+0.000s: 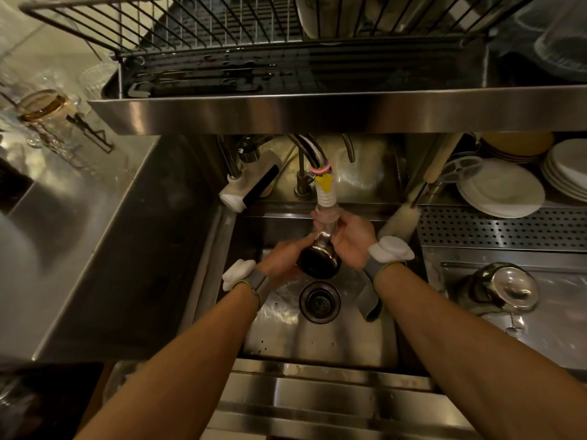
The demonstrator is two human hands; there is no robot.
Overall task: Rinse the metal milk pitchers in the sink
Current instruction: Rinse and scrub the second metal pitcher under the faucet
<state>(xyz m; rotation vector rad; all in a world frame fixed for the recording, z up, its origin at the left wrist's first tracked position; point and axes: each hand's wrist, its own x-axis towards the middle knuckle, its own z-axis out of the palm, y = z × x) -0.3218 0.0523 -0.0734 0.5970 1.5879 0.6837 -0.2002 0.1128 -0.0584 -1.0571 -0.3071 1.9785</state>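
A small metal milk pitcher (318, 260) is held over the sink (317, 341), tilted with its mouth up against the faucet nozzle (327, 198) and its dark base facing me. My left hand (282, 262) wraps the pitcher's lower body from the left. My right hand (349, 239) grips its upper part from the right, fingers near the nozzle. Another metal pitcher (502, 289) lies on its side on the drainboard at the right.
The drain (319, 301) lies right below the pitcher. A steel shelf (317, 112) with a wire dish rack hangs overhead. White plates (502, 188) are stacked at the right, near a bottle brush (401, 219). A soap dispenser (247, 192) sits left of the faucet.
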